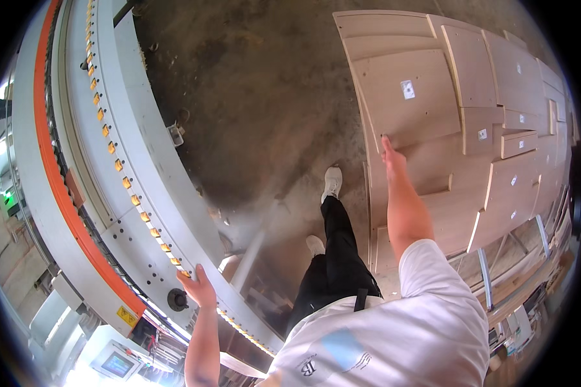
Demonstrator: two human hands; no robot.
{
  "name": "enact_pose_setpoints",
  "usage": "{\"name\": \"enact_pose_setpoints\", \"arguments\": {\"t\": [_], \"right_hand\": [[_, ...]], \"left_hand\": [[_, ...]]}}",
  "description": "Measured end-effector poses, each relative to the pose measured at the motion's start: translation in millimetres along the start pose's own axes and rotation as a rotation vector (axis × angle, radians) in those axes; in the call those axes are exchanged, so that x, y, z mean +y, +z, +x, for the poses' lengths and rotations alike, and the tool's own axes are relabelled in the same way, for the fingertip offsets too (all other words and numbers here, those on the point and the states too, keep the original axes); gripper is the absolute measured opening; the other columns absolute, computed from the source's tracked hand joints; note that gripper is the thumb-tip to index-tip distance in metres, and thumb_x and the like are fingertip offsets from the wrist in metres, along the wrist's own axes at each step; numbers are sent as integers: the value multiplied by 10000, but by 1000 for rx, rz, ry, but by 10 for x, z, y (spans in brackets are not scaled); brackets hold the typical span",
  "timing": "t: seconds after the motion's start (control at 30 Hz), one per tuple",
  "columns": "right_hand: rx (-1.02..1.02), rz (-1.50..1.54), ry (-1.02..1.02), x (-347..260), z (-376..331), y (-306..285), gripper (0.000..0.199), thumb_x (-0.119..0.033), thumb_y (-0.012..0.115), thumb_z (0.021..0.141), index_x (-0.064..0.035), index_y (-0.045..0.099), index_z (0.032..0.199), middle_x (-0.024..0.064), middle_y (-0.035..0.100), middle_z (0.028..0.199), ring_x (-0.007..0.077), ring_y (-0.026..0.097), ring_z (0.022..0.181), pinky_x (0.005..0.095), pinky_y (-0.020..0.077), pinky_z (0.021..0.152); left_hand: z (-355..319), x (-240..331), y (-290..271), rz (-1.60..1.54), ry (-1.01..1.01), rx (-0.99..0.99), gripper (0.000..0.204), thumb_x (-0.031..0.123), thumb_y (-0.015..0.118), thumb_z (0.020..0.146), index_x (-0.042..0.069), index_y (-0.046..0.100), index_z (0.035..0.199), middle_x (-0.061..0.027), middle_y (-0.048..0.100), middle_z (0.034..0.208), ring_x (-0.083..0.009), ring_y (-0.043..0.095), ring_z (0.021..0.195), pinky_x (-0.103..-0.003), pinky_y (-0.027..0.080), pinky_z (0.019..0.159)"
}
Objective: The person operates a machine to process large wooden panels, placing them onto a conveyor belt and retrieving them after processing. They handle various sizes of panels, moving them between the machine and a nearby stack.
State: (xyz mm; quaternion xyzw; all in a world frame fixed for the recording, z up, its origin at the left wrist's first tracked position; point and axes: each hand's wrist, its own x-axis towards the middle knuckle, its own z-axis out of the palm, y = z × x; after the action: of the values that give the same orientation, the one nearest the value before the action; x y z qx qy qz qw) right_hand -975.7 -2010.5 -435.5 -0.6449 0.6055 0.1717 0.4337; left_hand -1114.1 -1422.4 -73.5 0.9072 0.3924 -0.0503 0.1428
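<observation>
My left hand [200, 287] rests at the edge of a long grey machine [174, 193], beside its strip of small yellow rollers [127, 183]. Its thumb stands apart from the other fingers, and nothing shows in it. On the other side, my right hand [392, 157] reaches forward to the near left corner of a flat brown board [426, 74] that carries a white label [407, 89]. The fingers there are stretched out and hold nothing that I can see. Whether they touch the board I cannot tell.
More brown boards [510, 64] of various sizes lie in overlapping layers on the right, above a metal-legged frame [485, 277]. An orange rail [77, 219] runs along the machine. A control screen [117, 364] glows at lower left. Brown-grey floor [252, 97] separates machine and boards.
</observation>
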Motion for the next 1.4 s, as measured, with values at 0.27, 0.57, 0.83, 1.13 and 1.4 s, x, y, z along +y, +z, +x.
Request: {"name": "enact_pose_setpoints", "arguments": {"t": [0.27, 0.57, 0.83, 1.13, 1.4], "right_hand": [[-161, -227, 405, 988, -928, -565, 640, -733, 741, 779, -100, 650, 819, 8, 645, 782, 134, 577, 648, 347, 437, 571], [-357, 308, 267, 1523, -1291, -917, 655, -342, 834, 864, -102, 495, 1371, -4, 619, 1197, 167, 613, 1058, 373, 523, 926], [-46, 1117, -188, 815, -1866, -1785, 380, -219, 760, 935, -74, 527, 1199, 24, 622, 1073, 173, 633, 1032, 311, 511, 933], [285, 341, -1102, -654, -3449, -2596, 212, -133, 779, 900, -14, 644, 1013, 18, 647, 880, 92, 557, 785, 253, 474, 725], [-393, -16, -1615, -606, -5552, -2972, 361, 14, 820, 821, 55, 683, 1152, 77, 705, 1050, 131, 664, 887, 265, 551, 798]], "left_hand": [[-2, 9, -4, 26, 8, 1, 673, 276, 653, 965, -57, 347, 1463, -280, 588, 1282, -431, 594, 1170, -477, 456, 991], [4, -47, -32, 19, 30, 13, 668, 354, 651, 953, -27, 393, 1437, -250, 577, 1319, -432, 563, 1214, -492, 445, 1003], [-47, -142, -100, 88, 105, 34, 670, 398, 657, 938, -8, 415, 1413, -218, 571, 1335, -420, 594, 1162, -495, 481, 954], [-516, 38, -329, -126, 580, 362, 793, 226, 782, 813, 3, 391, 1466, -221, 514, 1417, -421, 505, 1292, -538, 405, 1077], [-1800, 299, -972, -340, 1045, -22, 903, 401, 813, 797, -1, 393, 1488, -196, 473, 1493, -392, 446, 1374, -529, 352, 1142]]}}
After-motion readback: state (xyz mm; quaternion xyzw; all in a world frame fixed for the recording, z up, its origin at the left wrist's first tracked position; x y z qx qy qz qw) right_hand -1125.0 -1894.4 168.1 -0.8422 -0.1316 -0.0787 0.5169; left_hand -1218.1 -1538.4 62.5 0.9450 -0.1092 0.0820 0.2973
